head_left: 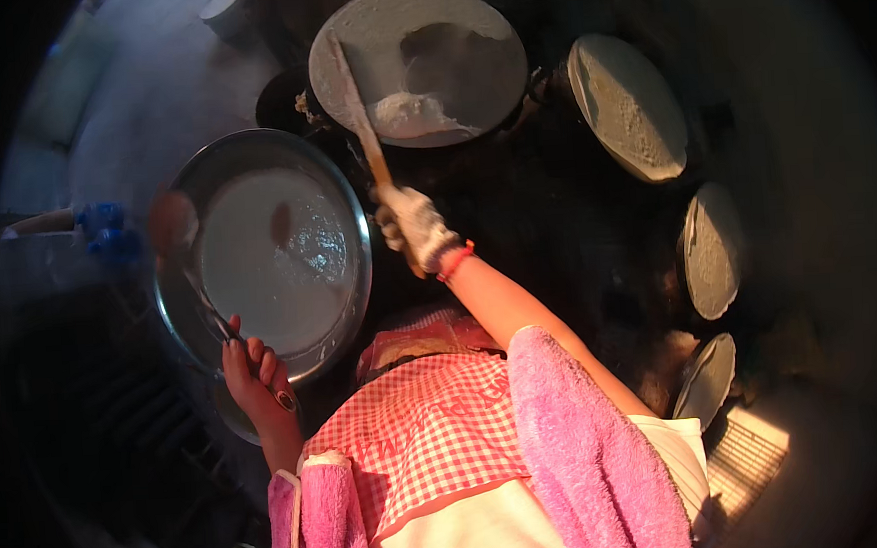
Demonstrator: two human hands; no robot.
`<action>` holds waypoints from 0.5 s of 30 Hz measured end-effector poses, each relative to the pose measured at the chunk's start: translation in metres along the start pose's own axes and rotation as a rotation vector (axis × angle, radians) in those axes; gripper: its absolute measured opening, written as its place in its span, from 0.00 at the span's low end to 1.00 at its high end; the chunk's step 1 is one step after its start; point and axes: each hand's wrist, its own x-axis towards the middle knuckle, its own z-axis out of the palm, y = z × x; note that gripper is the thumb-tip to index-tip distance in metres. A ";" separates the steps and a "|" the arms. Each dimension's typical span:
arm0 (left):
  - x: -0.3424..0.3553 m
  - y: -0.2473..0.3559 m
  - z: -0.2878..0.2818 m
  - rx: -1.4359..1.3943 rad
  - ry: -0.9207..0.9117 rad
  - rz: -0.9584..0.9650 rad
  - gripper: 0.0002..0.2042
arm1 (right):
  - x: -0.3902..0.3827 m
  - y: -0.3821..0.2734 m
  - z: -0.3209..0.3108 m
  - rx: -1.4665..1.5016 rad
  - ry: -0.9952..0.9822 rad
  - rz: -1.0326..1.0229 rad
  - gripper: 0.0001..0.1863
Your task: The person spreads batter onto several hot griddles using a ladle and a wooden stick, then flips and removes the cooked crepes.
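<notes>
My left hand [256, 378] is closed round the handle of a ladle [174, 226], whose bowl is raised by the left rim of a wide metal basin [364, 253]. Pale, runny batter [254, 249] fills much of the basin. My right hand [414, 224], in a whitish knitted glove, grips a long flat wooden spatula [354, 98] coated with batter. The spatula's blade lies across the left part of a round griddle [452, 65]. On that griddle, a thin pale layer spreads out, with a thicker mound of batter [410, 115] near the front, right of the blade.
Further round griddles curve down the right side: one with a pale sheet [628, 105], another [712, 250], and a lower one [707, 384]. A blue fitting on a pipe [106, 227] is at the left. A pale container [219, 6] stands at the far left.
</notes>
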 end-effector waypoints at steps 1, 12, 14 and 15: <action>-0.003 -0.003 -0.013 -0.016 0.039 -0.010 0.18 | -0.016 0.004 -0.014 -0.037 0.072 0.005 0.18; 0.017 -0.009 -0.020 -0.191 -0.133 -0.102 0.16 | -0.031 -0.086 -0.169 -0.255 0.419 -0.048 0.13; 0.015 -0.007 -0.012 -0.190 -0.153 -0.079 0.16 | -0.011 -0.061 -0.149 -0.913 0.524 -0.422 0.20; 0.016 -0.010 -0.011 -0.191 -0.162 -0.088 0.16 | -0.003 -0.032 -0.161 -1.320 0.511 -0.694 0.22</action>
